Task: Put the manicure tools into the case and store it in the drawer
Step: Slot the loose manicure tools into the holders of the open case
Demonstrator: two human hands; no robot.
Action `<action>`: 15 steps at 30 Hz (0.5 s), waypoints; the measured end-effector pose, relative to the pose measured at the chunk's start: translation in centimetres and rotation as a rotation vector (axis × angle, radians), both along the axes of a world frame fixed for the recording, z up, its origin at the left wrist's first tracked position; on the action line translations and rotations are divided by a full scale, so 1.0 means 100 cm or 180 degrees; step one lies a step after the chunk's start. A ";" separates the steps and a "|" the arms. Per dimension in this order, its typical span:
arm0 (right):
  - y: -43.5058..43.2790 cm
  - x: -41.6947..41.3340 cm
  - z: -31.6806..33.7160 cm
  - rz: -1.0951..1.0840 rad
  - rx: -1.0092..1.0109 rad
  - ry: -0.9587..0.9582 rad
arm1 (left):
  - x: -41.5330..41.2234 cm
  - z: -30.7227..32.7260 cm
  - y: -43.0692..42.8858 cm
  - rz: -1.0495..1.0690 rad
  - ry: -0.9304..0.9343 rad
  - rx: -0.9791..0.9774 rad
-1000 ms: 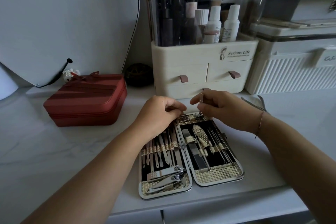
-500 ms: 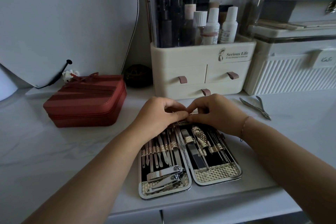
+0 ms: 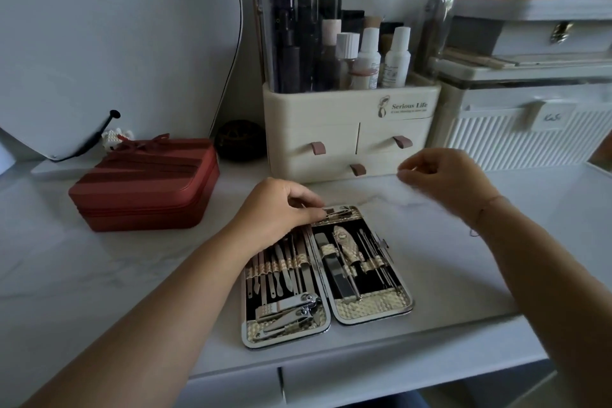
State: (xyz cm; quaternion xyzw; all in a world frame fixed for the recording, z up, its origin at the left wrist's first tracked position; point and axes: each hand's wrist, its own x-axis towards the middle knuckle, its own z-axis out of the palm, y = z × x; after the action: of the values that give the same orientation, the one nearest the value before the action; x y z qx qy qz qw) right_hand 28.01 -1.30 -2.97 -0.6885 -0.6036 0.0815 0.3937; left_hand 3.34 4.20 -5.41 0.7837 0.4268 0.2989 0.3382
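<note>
**A:** Entry one: the left hand?

**B:** The left hand [image 3: 278, 209] is curling over the far end of the manicure case [image 3: 371, 316]. Its fingertips are pinching a small clipper [image 3: 336, 213], which is lying crosswise there.

**A:** And the case itself?

**B:** It is lying open and flat on the countertop [image 3: 463, 258], running from that grip back toward the person. Both halves are showing tools in their loops. Its near end is sitting close to the counter's front edge.

**A:** The right hand?

**B:** The right hand [image 3: 440, 179] is hovering to the right of the grip and beyond it, off the surface. It is blurred, with fingers loosely curled and released.

**A:** Room around the grip?

**B:** A red box [image 3: 145, 182] is standing well to its left. The cream organizer [image 3: 351, 142] is standing just beyond it, drawers shut. Bare marble is lying open to the right of the case.
</note>
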 end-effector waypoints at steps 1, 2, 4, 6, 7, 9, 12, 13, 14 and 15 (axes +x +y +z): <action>-0.003 0.015 -0.003 -0.0337 -0.0010 -0.0095 | 0.000 0.001 -0.001 -0.0030 0.0021 0.0016; -0.004 0.028 -0.008 -0.0624 -0.0083 -0.0193 | 0.001 0.002 -0.002 -0.0076 0.0023 0.0015; -0.002 0.047 -0.018 -0.1012 -0.0366 -0.0288 | 0.003 0.005 -0.005 -0.0233 0.0012 -0.0014; 0.002 0.053 -0.022 -0.1140 -0.0638 -0.0285 | 0.005 0.007 -0.009 -0.0455 0.0092 -0.0035; 0.004 0.054 -0.021 -0.1131 -0.0703 -0.0293 | 0.006 0.007 -0.010 -0.0579 0.0160 -0.0017; 0.009 0.051 -0.017 -0.1102 -0.0760 -0.0316 | 0.006 0.005 -0.012 -0.0781 0.0331 0.0059; 0.013 0.049 -0.014 -0.1211 -0.0873 -0.0312 | 0.006 0.003 -0.012 -0.0879 0.0563 0.0115; 0.015 0.049 -0.015 -0.1255 -0.0880 -0.0295 | 0.006 0.003 -0.012 -0.0876 0.0604 0.0130; 0.015 0.049 -0.016 -0.1296 -0.0864 -0.0285 | 0.006 0.002 -0.011 -0.0879 0.0635 0.0146; 0.014 0.048 -0.018 -0.1329 -0.0826 -0.0274 | 0.007 0.003 -0.011 -0.0897 0.0658 0.0154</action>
State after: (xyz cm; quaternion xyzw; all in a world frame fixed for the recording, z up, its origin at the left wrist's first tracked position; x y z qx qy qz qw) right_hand 32.81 0.09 -4.74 -0.8459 -0.4490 0.0458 0.2842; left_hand 4.00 3.07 -5.15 0.8702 0.3379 0.1766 0.3121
